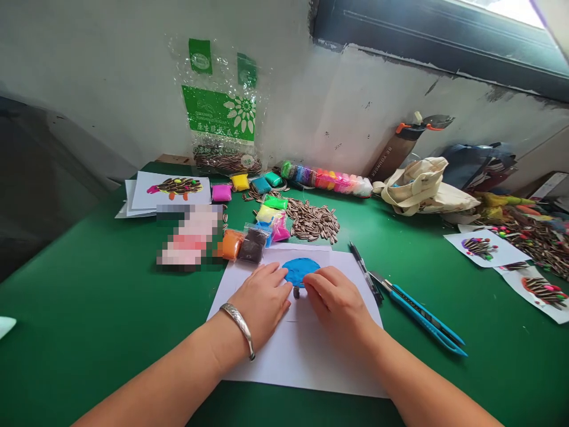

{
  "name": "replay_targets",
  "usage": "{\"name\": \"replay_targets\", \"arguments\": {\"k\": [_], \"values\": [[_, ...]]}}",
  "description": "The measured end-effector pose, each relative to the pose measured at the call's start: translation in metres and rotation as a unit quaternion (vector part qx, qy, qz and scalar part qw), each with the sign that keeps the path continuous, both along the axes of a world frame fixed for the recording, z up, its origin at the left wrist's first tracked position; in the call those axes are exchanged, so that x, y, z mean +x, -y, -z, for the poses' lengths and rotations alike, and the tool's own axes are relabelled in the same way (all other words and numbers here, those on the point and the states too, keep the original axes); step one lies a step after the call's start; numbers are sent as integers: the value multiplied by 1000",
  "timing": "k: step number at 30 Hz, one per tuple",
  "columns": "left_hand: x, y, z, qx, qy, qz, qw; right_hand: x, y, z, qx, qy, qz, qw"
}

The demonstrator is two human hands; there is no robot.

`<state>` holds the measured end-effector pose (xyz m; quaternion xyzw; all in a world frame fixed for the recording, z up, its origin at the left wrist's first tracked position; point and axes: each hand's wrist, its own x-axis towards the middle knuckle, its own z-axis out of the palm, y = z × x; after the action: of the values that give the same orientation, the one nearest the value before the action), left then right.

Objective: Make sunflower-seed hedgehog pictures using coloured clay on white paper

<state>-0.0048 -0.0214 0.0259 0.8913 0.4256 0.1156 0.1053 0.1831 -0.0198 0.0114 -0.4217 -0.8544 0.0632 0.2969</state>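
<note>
A flat blue clay oval [300, 271] is stuck on a white sheet of paper [284, 356]. A small dark lump [296, 292] sits just below its lower edge. My left hand [262, 296], with a silver bangle at the wrist, rests on the paper, fingers stretched out and fingertips at the oval's left edge. At the lower right edge of the oval, my right hand [335, 296] is closed in a pinch. Whatever lies between those fingertips is mostly hidden and too small to name.
Bagged orange clay [233, 244] and black clay [253, 244] lie behind the paper, near loose sunflower seeds [313, 220]. A pen [365, 273] and a blue utility knife [422, 317] lie right. A seed bag [222, 118] stands at the wall; finished pictures [173, 190] lie left.
</note>
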Motion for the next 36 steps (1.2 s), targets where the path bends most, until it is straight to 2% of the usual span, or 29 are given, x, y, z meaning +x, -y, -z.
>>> {"name": "replay_targets", "arguments": {"k": [8,15,21,31,36], "values": [[0,3,-3,-17,-13,-1,1000,4,4,4,-18,21,18,999],[2,6,0,10,-24,-4,1000,6,5,3,-24,58,16,998],[4,6,-2,0,-46,-5,999,3,6,3,26,95,16,995],[5,7,-4,-2,-49,-10,999,1,7,2,21,58,23,998],[4,7,-3,4,-39,-12,999,1,9,2,11,55,6,998]]}}
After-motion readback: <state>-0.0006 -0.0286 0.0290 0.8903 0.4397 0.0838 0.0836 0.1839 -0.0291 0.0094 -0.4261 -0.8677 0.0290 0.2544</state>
